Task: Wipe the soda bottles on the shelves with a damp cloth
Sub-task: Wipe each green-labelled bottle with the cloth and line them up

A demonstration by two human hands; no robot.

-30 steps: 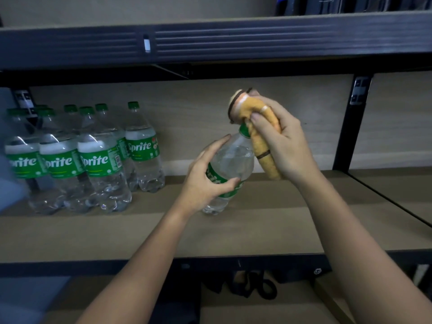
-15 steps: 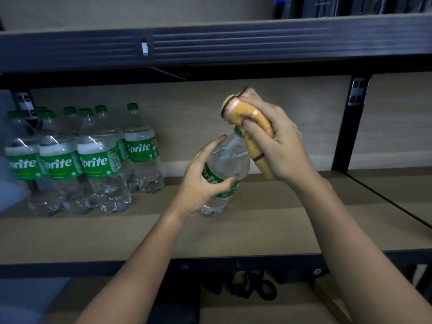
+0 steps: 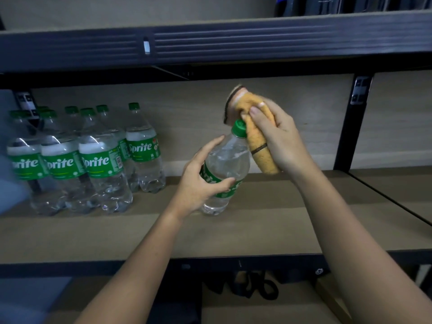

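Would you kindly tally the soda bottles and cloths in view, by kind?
Sprite bottles standing on the shelf: 7, counted by visible caps, since they overlap
Sprite bottle held in the left hand: 1
Orange cloth in the right hand: 1
Total: 9

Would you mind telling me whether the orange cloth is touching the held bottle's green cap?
Touching: the head view shows the cloth pressed against the cap's right side.
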